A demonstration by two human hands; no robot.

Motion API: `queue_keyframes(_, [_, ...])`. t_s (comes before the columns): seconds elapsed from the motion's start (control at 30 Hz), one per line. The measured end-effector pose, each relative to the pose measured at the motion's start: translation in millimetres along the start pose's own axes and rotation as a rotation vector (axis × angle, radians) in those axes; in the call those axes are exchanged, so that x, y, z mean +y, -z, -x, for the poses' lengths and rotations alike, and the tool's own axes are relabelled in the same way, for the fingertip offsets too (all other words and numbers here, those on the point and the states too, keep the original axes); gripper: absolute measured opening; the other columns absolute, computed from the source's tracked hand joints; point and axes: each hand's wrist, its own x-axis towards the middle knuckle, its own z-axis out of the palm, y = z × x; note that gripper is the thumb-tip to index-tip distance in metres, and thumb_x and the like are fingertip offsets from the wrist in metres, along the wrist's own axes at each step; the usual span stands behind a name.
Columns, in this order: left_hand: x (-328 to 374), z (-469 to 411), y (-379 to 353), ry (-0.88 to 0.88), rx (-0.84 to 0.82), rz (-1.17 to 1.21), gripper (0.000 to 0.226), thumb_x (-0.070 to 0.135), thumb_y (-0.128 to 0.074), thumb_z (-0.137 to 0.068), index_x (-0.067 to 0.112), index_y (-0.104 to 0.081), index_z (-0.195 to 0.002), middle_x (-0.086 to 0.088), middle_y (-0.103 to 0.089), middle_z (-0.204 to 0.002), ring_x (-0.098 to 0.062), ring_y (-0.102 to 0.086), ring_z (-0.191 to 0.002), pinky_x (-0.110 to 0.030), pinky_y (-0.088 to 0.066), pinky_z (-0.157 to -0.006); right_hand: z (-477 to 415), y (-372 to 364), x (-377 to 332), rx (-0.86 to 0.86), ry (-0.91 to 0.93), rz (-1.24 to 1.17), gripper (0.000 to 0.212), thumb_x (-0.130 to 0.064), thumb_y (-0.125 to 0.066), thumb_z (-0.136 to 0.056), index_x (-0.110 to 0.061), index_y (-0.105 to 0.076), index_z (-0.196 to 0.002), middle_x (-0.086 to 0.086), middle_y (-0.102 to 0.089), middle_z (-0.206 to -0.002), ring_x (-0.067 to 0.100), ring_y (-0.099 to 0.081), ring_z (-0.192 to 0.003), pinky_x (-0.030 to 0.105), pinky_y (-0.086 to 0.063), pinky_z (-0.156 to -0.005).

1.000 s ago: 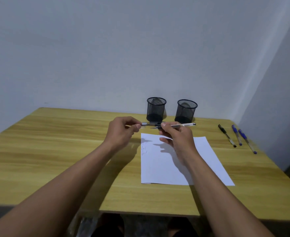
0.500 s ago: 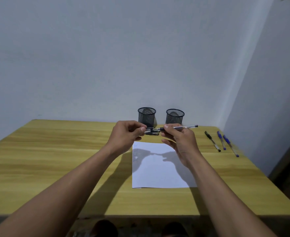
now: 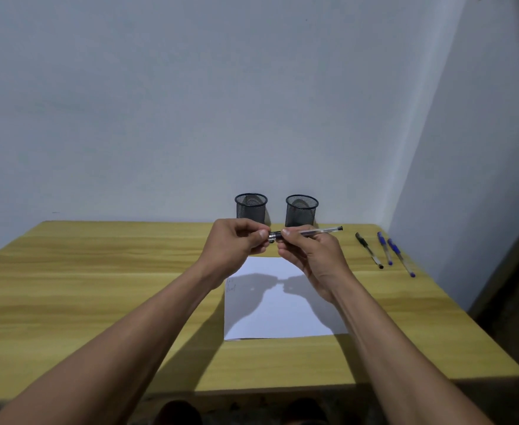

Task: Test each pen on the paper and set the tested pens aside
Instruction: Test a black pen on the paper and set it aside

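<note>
Both arms stretch forward, and the hands meet in the air above the far edge of the paper point(image 3: 276, 314). Beyond the paper stand the left mesh cup point(image 3: 251, 208) and the right mesh cup point(image 3: 301, 210); I cannot tell their contents. The left hand point(image 3: 236, 240) pinches the dark end of the clear pen point(image 3: 319, 230). The right hand point(image 3: 310, 256) pinches its barrel, pen level. Right of the paper lie three pens point(image 3: 384, 248).

This is looking like a plain study or office corner. A yellow wood-grain desk point(image 3: 98, 286) is standing against bare pale grey walls point(image 3: 190, 102) that are meeting at the far right. Two black wire-mesh pen cups point(image 3: 251, 207) point(image 3: 301, 210) are sitting at its far edge, and a white paper sheet point(image 3: 282, 317) is lying near the middle.
</note>
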Motion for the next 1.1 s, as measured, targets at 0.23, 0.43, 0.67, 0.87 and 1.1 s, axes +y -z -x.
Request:
queue_keyframes(0.23, [-1.5, -13.5, -13.6, -0.022, 0.007, -0.043, 0.012, 0.001, -0.061, -0.094, 0.002, -0.071, -0.088, -0.008, -0.068, -0.072, -0.013, -0.066, -0.068, -0.027, -0.061, -0.074, -1.0, 34.8, -34.6, 0.048, 0.042, 0.204, 0.003, -0.008, -0.075, -0.089, -0.010, -0.076, -0.091, 0.005, -0.074, -0.080, 0.014, -0.071, -0.074, 0.026, -0.061, -0.064])
queue_keyframes(0.43, [-5.0, -35.1, -50.0, -0.045, -0.076, -0.079, 0.014, 0.003, -0.061, -0.094, 0.006, -0.071, -0.085, -0.009, -0.065, -0.076, -0.016, -0.063, -0.072, -0.032, -0.060, -0.079, -0.7, 80.2, -67.0, 0.065, 0.183, 0.865, 0.004, -0.012, -0.081, -0.084, -0.016, -0.080, -0.084, -0.001, -0.073, -0.077, 0.004, -0.061, -0.068, 0.018, -0.049, -0.059])
queue_keyframes(0.67, [-13.2, -83.6, -119.5, -0.056, -0.200, -0.150, 0.008, 0.015, -0.062, -0.094, 0.015, -0.070, -0.095, -0.010, -0.070, -0.094, -0.022, -0.065, -0.085, -0.036, -0.058, -0.077, -6.8, 132.0, -85.7, 0.171, 0.191, 1.297, 0.007, -0.027, -0.074, -0.088, -0.025, -0.080, -0.086, -0.008, -0.075, -0.086, 0.007, -0.065, -0.074, 0.028, -0.050, -0.068])
queue_keyframes(0.87, [-49.2, -129.5, -157.9, -0.097, -0.300, -0.694, 0.039, 0.031, -0.067, -0.090, 0.015, -0.065, -0.126, -0.004, -0.069, -0.120, -0.018, -0.064, -0.110, -0.029, -0.046, -0.099, -25.1, 175.3, -64.5, 0.351, 0.113, 1.351, 0.010, -0.025, -0.069, -0.090, -0.025, -0.078, -0.085, -0.004, -0.073, -0.083, 0.016, -0.066, -0.082, 0.028, -0.045, -0.064])
queue_keyframes(1.1, [-91.3, -164.8, -184.9, -0.039, -0.468, -1.039, 0.054, 0.042, -0.071, -0.084, 0.022, -0.060, -0.133, -0.005, -0.063, -0.133, -0.021, -0.059, -0.122, -0.031, -0.047, -0.101, -71.1, 179.5, -22.1, 0.457, 0.131, 1.493, 0.020, -0.019, -0.059, -0.095, -0.023, -0.078, -0.101, 0.003, -0.077, -0.106, 0.028, -0.066, -0.109, 0.034, -0.054, -0.083])
